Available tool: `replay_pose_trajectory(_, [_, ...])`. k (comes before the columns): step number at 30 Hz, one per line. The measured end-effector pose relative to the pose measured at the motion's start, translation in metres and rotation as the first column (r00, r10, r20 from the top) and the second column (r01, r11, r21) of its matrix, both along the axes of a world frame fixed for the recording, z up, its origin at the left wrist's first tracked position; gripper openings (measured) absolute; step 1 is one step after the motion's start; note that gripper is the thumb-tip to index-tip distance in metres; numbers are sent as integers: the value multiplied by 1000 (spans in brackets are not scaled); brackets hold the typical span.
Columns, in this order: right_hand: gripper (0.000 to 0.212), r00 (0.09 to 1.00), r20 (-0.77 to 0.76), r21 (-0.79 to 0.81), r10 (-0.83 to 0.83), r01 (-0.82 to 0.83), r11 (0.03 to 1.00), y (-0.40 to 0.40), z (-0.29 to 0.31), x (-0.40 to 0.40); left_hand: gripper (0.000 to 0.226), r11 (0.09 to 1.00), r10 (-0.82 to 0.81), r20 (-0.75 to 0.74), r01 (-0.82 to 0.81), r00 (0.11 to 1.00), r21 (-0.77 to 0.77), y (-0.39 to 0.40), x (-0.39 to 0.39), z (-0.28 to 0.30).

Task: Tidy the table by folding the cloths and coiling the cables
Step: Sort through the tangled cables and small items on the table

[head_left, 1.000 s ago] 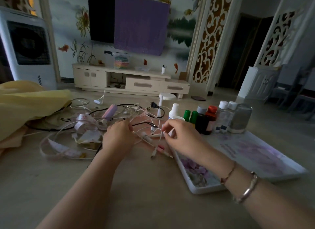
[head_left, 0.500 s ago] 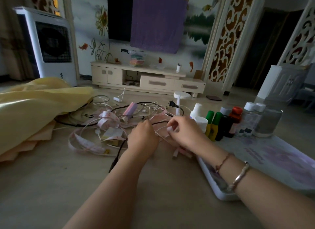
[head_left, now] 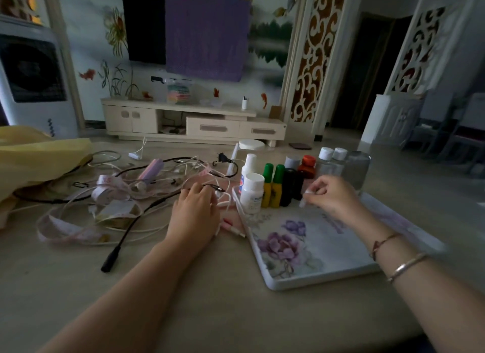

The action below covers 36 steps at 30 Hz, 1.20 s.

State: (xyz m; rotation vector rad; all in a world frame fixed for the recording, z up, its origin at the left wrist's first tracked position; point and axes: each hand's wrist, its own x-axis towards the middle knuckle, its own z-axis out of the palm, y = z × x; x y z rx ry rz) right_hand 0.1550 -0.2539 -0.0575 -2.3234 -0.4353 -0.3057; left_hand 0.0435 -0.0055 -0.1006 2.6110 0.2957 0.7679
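- Since half a second ago the right hand (head_left: pixel 331 195) has drawn away from the left, out over the tray (head_left: pixel 322 276), pulling a white cable end with it.
- Head view: its thumb and forefinger pinch the white plug (head_left: pixel 305 197), other fingers curled, probably to draw one lead free of the tangle.
- Left hand (head_left: pixel 195 211), left of the tray, rests on the cable tangle (head_left: pixel 147 192) with fingers bent over thin white strands; this looks like pinning the heap while the other hand pulls.
- Yellow cloth (head_left: pixel 39 158) lies unfolded far left of the tray, beyond the tangle.
- Counts: two hands; one tray; roughly ten bottles (head_left: pixel 275 186) at its far edge; one black plug (head_left: pixel 109 264) near its left; cables too knotted to count.
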Motion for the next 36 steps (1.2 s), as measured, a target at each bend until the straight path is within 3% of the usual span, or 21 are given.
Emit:
replay_pose_trajectory(8, [13,999,38,-106,-34,38,994,22,-21,34,15,1000,-25,15,26,1000,-12,3,-4,-1])
replay_pose_trajectory(13, [16,998,-4,-107,-64,64,992,24,-23,39,15,999,-44,10,45,999,-17,6,-3,-1])
replay_pose_trajectory(19, [6,996,-45,-128,-81,75,989,24,-24,40,15,998,-46,19,47,999,-31,6,-3,-2])
replay_pose_trajectory(27, [14,998,-38,-30,-53,52,998,16,-17,14,15,999,-15,49,18,999,-46,3,-9,1])
replay_pose_trajectory(32, [21,994,88,-13,65,-64,998,27,-3,-37,14,995,-80,88,74,993,60,7,-38,12])
replay_pose_trajectory(36, [19,967,79,-80,243,-237,968,70,-3,-77,13,980,-28,58,16,998,197,48,-74,30])
